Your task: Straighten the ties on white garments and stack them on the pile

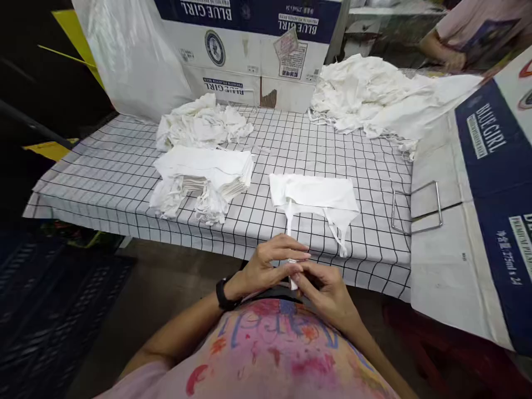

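A white strappy top (320, 191) lies flat near the table's front edge, its straps pointing toward me. Its left strap (290, 221) runs down over the edge to my hands. My left hand (274, 259), with a black band on the wrist, pinches the white strap end between thumb and fingers. Touching it, my right hand (326, 288) has its fingers closed on the same strap end, just off the edge. The other strap (341, 246) lies loose on the cloth. Left of the top is a neat stack of folded white tops (203, 166), straps bunched in front.
A crumpled white pile (203, 122) sits behind the stack, and a larger heap (374, 94) is at back right. Cardboard boxes (253, 61) stand behind; a cardboard flap (440, 266) with a metal wire frame (436, 205) borders the right. Another person's arm (443, 52) shows beyond.
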A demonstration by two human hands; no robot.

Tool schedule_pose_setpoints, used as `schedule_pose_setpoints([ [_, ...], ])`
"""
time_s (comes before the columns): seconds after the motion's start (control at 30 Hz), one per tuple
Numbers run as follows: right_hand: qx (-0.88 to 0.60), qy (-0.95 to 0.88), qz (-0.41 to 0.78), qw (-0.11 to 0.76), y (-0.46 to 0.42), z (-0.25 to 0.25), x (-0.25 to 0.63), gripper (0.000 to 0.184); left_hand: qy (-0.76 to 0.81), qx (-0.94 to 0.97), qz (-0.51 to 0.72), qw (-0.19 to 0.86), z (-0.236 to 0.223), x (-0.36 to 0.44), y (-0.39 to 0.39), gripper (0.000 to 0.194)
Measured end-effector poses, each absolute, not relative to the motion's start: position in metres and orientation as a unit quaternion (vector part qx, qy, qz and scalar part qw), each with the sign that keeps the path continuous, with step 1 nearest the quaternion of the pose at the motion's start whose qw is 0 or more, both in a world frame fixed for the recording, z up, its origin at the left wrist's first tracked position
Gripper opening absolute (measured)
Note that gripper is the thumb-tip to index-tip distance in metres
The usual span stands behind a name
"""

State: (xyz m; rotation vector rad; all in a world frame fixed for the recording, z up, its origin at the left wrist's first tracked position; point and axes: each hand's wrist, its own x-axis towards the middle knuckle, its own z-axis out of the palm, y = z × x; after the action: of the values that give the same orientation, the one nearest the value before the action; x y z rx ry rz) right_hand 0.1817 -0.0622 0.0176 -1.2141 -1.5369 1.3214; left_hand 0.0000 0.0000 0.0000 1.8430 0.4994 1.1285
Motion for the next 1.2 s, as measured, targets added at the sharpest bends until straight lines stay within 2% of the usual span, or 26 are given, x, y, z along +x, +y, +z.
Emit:
schedule_pose_setpoints([
  [0.13,-0.463,-0.631,0.461,0.418,-0.062,0.026,0.187,0.017,0.245,0.767,0.445,0.392,-0.018,-0.005,0.023,0.026],
  [0.23,-0.459,-0.594,0.481,0.454,-0.065,0.032,0.193,0.014,0.420,0.779,0.402,0.235,-0.035,-0.009,0.053,0.021],
  [0.3,-0.472,-0.555,0.502,0.466,-0.068,0.034,0.196,0.013,0.488,0.792,0.331,0.156,-0.044,-0.011,0.074,0.027],
  [0.4,-0.488,-0.520,0.521,0.468,-0.071,0.035,0.201,0.014,0.510,0.819,0.243,0.103,-0.049,-0.009,0.098,0.031],
  [0.5,-0.490,-0.485,0.565,0.454,-0.070,0.034,0.204,0.012,0.518,0.827,0.208,0.065,-0.049,-0.005,0.109,0.020],
  [0.63,-0.482,-0.431,0.648,0.402,-0.070,0.032,0.214,0.015,0.545,0.809,0.213,0.052,-0.051,-0.009,0.112,0.011],
  [0.83,-0.509,-0.341,0.696,0.375,-0.071,0.025,0.239,0.021,0.578,0.763,0.277,0.082,-0.059,-0.027,0.107,0.013],
  [0.97,-0.527,-0.317,0.699,0.365,-0.060,0.015,0.234,0.028,0.594,0.754,0.281,0.008,-0.058,-0.027,0.098,0.012],
  [1.07,-0.539,-0.296,0.688,0.384,-0.042,0.005,0.217,0.033,0.556,0.772,0.308,-0.014,-0.053,-0.021,0.097,0.014],
  [1.2,-0.549,-0.280,0.665,0.423,-0.011,-0.003,0.192,0.032,0.431,0.849,0.303,0.048,-0.045,-0.014,0.109,0.024],
])
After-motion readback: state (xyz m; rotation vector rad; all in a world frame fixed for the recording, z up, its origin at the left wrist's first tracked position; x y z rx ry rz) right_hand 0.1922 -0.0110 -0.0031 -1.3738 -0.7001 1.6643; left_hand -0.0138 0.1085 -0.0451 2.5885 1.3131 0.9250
